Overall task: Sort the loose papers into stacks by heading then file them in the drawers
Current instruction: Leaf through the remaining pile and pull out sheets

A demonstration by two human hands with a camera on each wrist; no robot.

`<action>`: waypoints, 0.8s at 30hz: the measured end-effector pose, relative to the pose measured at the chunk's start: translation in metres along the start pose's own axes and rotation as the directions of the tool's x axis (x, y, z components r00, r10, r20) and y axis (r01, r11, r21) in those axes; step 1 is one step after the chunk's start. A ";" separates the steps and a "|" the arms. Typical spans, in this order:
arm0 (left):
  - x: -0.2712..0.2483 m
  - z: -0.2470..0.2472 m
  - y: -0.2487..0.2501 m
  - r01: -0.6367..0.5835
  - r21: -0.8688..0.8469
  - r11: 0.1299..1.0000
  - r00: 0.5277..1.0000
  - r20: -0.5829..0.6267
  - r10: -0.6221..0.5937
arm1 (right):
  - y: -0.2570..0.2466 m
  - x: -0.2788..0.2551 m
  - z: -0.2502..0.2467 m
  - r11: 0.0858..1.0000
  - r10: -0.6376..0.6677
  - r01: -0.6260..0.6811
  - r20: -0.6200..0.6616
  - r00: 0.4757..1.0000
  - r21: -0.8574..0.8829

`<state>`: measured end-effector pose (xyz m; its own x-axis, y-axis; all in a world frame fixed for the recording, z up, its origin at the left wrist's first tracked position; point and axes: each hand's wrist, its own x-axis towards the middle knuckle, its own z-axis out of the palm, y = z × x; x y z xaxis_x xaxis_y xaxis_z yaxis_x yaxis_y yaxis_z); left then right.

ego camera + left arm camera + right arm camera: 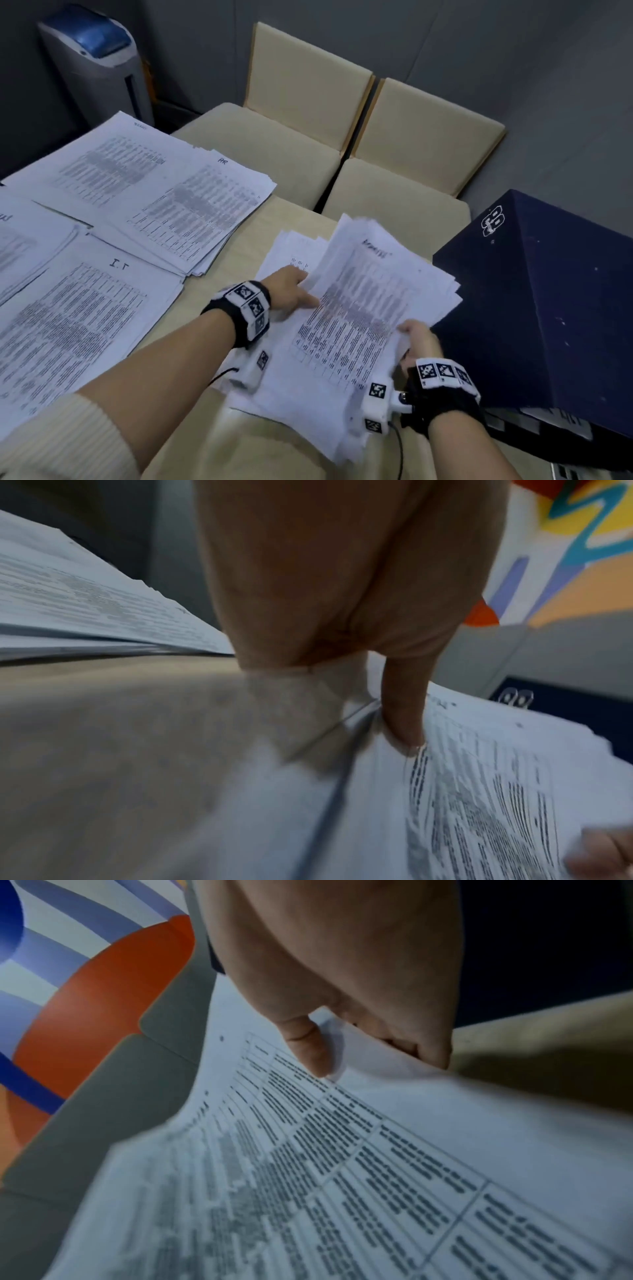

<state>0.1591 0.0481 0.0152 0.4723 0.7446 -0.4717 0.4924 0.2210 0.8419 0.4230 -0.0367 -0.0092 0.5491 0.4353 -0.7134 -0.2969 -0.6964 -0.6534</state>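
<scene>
Right hand (419, 344) pinches the near right corner of a loose sheaf (356, 308), thumb on top, fingers beneath. Left hand (291, 291) has fingers slid under the sheaf's left edge, thumb on its face; this grip also clamps paper. The sheaf sits at five o'clock on the worktop (226, 260), lifted and fanned, edges uneven, sheets printed with dense tables and a handwritten heading too blurred to read. Judged risk: the staggered sheets could slip and scatter. Sorted stacks (164, 192) lie at ten o'clock; a dark box (548, 291) stands at three.
</scene>
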 end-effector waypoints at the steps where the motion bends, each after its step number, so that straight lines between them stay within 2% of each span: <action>1: -0.005 -0.005 0.013 -0.032 -0.015 0.999 0.999 -0.001 0.032 | -0.008 -0.005 -0.001 0.998 -0.032 0.031 0.033 0.999 0.048; 3: -0.013 -0.020 0.037 -0.153 -0.086 0.984 0.988 -0.016 0.153 | -0.027 -0.017 -0.005 0.962 -0.186 0.151 0.139 0.973 0.228; 6: -0.034 -0.042 0.070 -0.274 -0.211 0.938 0.961 -0.025 0.275 | -0.058 -0.037 -0.007 0.840 -0.416 0.281 0.218 0.883 0.463; 8: -0.043 -0.055 0.082 -0.307 -0.223 0.925 0.951 -0.038 0.306 | -0.072 -0.060 -0.001 0.789 -0.512 0.312 0.287 0.810 0.529; 10: -0.049 -0.062 0.083 -0.321 -0.153 0.935 0.947 -0.051 0.317 | -0.082 -0.078 0.012 0.750 -0.580 0.373 0.270 0.769 0.547; 12: -0.054 -0.060 0.081 -0.336 -0.078 0.939 0.933 -0.165 0.320 | -0.088 -0.096 0.025 0.702 -0.634 0.455 0.189 0.750 0.548; 15: -0.059 -0.051 0.070 -0.415 -0.185 0.891 0.852 -0.424 0.308 | -0.083 -0.109 0.039 0.634 -0.717 0.548 0.149 0.681 0.545; 17: -0.059 -0.045 0.051 -0.412 -0.205 0.888 0.803 -0.543 0.247 | -0.071 -0.100 0.046 0.649 -0.734 0.626 0.139 0.665 0.433; 19: -0.058 -0.041 0.029 -0.364 -0.217 0.906 0.779 -0.603 0.168 | -0.052 -0.087 0.050 0.680 -0.729 0.661 0.194 0.657 0.317; 21: -0.053 -0.038 0.006 -0.314 -0.172 0.934 0.808 -0.564 0.168 | -0.031 -0.077 0.059 0.697 -0.715 0.676 0.291 0.635 0.239; 22: -0.052 -0.036 -0.002 -0.276 -0.071 0.959 0.819 -0.539 0.196 | -0.023 -0.077 0.064 0.720 -0.690 0.658 0.330 0.644 0.221; 24: -0.053 -0.032 -0.010 -0.182 0.120 0.976 0.846 -0.488 0.218 | -0.022 -0.072 0.073 0.785 -0.619 0.572 0.338 0.709 0.239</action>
<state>0.1059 0.0264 0.0400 0.1500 0.9848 -0.0877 0.4819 0.0047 0.8762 0.3324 -0.0111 0.0377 0.3086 0.9327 -0.1866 -0.1056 -0.1613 -0.9812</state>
